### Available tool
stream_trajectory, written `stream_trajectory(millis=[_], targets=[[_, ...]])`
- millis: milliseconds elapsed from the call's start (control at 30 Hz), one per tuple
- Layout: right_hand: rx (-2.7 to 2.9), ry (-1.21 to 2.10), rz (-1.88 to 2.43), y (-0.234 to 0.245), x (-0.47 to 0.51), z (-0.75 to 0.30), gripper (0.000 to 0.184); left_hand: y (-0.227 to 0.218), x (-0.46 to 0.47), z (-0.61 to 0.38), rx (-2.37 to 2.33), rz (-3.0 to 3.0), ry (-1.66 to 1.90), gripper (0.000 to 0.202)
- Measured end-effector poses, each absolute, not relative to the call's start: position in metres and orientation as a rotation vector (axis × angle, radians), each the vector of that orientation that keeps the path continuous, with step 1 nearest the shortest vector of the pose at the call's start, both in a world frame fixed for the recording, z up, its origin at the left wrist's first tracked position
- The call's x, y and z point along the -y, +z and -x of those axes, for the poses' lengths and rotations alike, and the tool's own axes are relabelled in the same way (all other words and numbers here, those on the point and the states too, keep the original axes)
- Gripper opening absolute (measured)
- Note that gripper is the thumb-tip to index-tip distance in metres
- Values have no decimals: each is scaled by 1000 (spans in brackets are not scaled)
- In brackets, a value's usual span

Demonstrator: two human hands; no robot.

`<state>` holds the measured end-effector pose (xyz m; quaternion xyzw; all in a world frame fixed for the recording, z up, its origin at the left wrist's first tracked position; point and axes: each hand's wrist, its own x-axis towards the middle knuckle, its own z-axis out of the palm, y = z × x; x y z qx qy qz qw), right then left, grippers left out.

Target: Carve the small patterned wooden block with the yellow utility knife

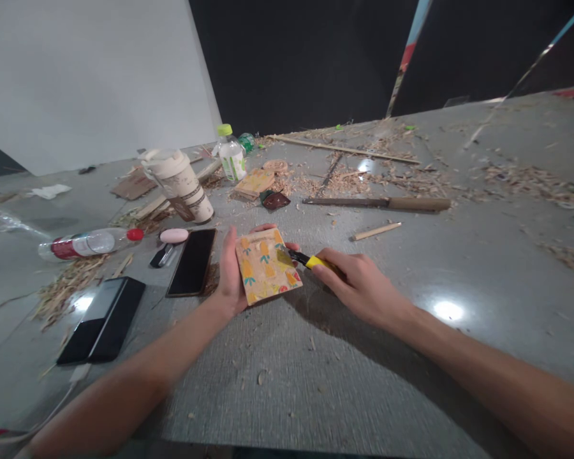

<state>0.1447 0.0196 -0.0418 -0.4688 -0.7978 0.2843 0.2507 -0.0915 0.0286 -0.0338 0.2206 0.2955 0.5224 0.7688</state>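
Observation:
My left hand (230, 271) grips a small flat packet (266, 264) printed with pineapples, fingers wrapped round its far edge, holding it tilted just above the grey table (316, 370). My right hand (358, 284) is closed round a yellow and black utility knife (310, 260). The knife's tip touches the packet's right edge.
Left of my hands lie a black phone (192, 261), two more dark phones (103, 319), a pink oval case (173, 235) and a lying bottle (90, 243). Behind stand a cup (182, 185) and a green-capped bottle (230, 154). A long file (377, 203), sticks and wood shavings lie at the back.

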Motion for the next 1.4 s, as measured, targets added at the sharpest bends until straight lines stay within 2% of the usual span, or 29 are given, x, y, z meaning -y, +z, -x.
stream_trajectory(millis=[133, 300, 367, 533, 833, 1033, 1233, 1400], targets=[[2175, 775, 1276, -41, -20, -144, 44, -34, -29, 91, -641, -485, 1149, 66], [2162, 792, 1273, -40, -20, -144, 44, -43, -25, 87, -600, -616, 1253, 44], [2138, 785, 1254, -38, -19, -145, 44, -45, -20, 86, -609, -752, 1339, 41], [2052, 742, 1191, -30, -16, -148, 45, -34, -4, 88, -837, -1154, 1386, 71], [2088, 624, 1186, -30, -17, -155, 50, -25, -2, 92, -917, -1651, 1304, 69], [2228, 580, 1268, -32, -16, -151, 43, -27, -4, 90, -983, -1594, 1266, 56], [2248, 643, 1296, -32, -11, -144, 31, -31, -7, 85, -1164, -1470, 1341, 31], [2240, 725, 1256, -35, -7, -140, 31, -35, -11, 86, -1332, -1868, 1378, 28]])
